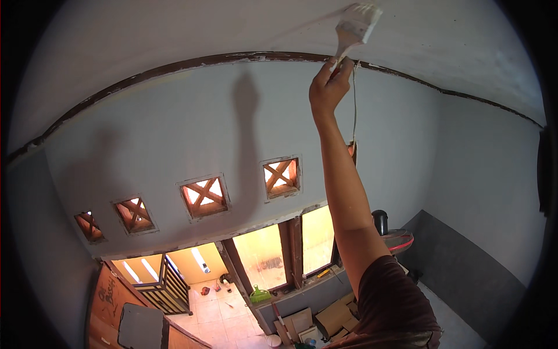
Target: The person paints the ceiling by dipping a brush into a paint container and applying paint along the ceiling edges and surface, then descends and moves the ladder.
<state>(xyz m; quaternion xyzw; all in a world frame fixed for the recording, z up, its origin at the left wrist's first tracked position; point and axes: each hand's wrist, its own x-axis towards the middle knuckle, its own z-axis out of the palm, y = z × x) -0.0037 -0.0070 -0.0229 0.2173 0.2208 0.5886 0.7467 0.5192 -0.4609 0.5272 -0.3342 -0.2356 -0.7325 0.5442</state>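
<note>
My right hand [331,87] is raised high on a stretched arm, its fingers closed round the handle of a wide paintbrush [356,28]. The bristle end points up and carries whitish paint. It is at the pale ceiling [203,29]; whether the tips touch the surface I cannot tell. Just below the brush runs a dark brown trim strip [192,61] with whitish smears along the top of the grey wall [174,122]. A thin cord [355,104] hangs down the wall beside my wrist. My left hand is out of the picture.
Several square vents [203,196] with wooden crosses pierce the wall. Below are brown-framed windows [260,256] and an open doorway with a dark slatted gate [165,288]. A green dustpan [260,294], cardboard [337,316] and a fan [398,239] stand lower down.
</note>
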